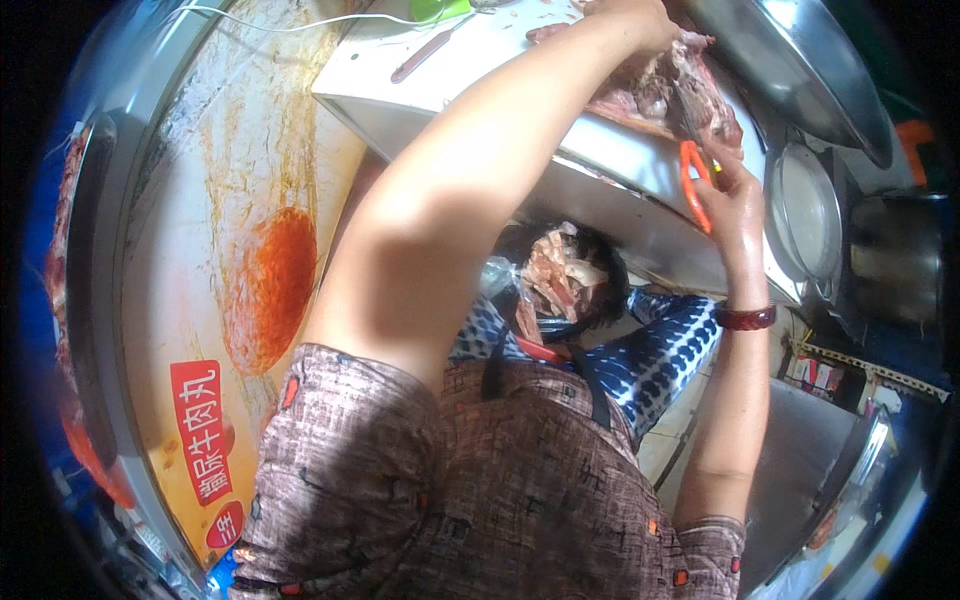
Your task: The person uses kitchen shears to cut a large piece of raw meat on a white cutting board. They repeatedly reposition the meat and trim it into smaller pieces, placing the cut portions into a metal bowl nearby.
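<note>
A large piece of raw meat on the bone (705,94) lies on a white work surface (495,64). My left hand (634,21) is at its far end, pressed onto the meat, with the fingers partly cut off by the top of the picture. My right hand (735,199) grips scissors (691,176) with orange handles. Their blades reach up into the meat and are partly hidden by it. Below the surface, between my knees, a dark container (613,289) holds cut meat and bones (559,274).
A brown-handled knife (420,61) lies left of my left forearm, near a green object (442,9) and a white cable (300,28). Right of the meat stand a big steel bowl (817,75), a round metal vessel (806,210) and a pot (892,259). A red-stained panel (172,247) borders my left.
</note>
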Motion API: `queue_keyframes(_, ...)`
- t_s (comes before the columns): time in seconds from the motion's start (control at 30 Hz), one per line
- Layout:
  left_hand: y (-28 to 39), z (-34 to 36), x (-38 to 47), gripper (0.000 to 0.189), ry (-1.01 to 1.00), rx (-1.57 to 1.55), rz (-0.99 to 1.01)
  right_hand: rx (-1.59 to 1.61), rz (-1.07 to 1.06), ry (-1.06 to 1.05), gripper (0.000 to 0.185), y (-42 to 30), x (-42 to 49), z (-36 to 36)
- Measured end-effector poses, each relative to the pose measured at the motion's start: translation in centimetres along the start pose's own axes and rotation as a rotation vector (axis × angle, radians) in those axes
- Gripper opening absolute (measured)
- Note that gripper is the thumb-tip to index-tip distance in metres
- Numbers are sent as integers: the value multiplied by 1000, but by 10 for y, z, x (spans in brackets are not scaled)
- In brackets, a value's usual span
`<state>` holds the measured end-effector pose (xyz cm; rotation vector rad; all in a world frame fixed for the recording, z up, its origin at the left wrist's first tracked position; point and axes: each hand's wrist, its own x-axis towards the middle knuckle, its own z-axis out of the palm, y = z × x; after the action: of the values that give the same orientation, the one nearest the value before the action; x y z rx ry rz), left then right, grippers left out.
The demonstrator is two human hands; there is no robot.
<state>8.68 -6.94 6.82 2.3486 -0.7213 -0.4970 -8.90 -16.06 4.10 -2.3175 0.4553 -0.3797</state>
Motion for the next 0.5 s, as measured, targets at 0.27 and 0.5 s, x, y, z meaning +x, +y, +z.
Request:
queue_keyframes(0.27, -18, 5, 13, 71, 6, 39, 140, -454, -224, -87, 50, -27, 16, -33)
queue_keyframes(0.5, -22, 14, 12, 36, 102, 92, 132, -505, -236, -10, 51, -35, -5, -34)
